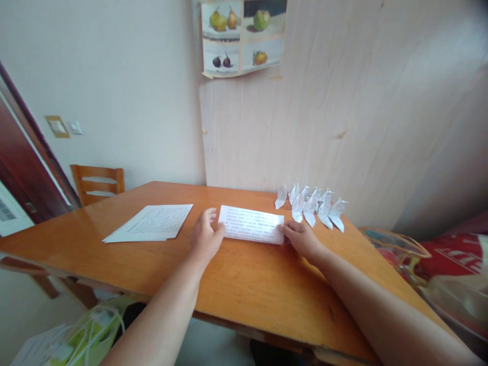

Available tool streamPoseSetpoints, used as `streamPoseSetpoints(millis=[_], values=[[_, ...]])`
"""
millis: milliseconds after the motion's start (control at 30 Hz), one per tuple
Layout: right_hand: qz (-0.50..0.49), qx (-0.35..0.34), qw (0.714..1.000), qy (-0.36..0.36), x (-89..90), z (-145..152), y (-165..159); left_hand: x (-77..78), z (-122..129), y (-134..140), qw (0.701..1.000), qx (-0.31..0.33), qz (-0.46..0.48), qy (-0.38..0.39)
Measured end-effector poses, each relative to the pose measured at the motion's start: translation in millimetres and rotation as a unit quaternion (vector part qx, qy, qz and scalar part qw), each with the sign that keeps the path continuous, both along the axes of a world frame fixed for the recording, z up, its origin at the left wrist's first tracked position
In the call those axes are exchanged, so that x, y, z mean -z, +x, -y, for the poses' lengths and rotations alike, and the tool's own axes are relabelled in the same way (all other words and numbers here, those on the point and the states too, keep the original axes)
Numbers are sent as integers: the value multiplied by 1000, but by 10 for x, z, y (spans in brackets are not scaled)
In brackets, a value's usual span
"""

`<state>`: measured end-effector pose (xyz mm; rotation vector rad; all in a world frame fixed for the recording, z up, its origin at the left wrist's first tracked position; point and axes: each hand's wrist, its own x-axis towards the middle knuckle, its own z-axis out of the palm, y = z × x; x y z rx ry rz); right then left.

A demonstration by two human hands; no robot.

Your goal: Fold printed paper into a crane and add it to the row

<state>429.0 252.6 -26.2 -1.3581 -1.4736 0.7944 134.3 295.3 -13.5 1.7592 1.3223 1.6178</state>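
Observation:
A folded sheet of printed paper (251, 225) lies crosswise in front of me, low over the wooden table (244, 284). My right hand (299, 238) pinches its right end between thumb and fingers. At the left end, my left hand (208, 235) has its thumb against the paper's edge, while its other fingers stand apart, slightly curled, beside the sheet. Left of that hand rests a stack of printed sheets (152, 223). Several folded paper figures (310, 206) with pointed tips stand grouped at the table's back right.
Behind the table is a wall panel (267, 137) bearing a fruit picture sheet (244, 38). A wooden chair (97, 180) stands at the far left. Red and clear bags (453, 264) crowd the right side. Below the left table edge sits a yellow-green bag with white cords (89, 335).

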Motion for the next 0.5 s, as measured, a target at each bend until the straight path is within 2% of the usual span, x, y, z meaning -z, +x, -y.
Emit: streamPoseSetpoints(millis=[100, 200, 333, 500], values=[[9, -1, 1000, -2, 5, 2, 0, -43, 85, 47, 980, -78, -128, 134], [22, 1, 1000, -2, -1, 8, -1, -84, 179, 119, 946, -108, -228, 205], [35, 3, 999, 3, 15, -12, 8, -102, 259, 216, 916, -64, -305, 251], [40, 7, 999, 0, 69, -59, 25, -105, 307, 296, 899, 10, -353, 258]])
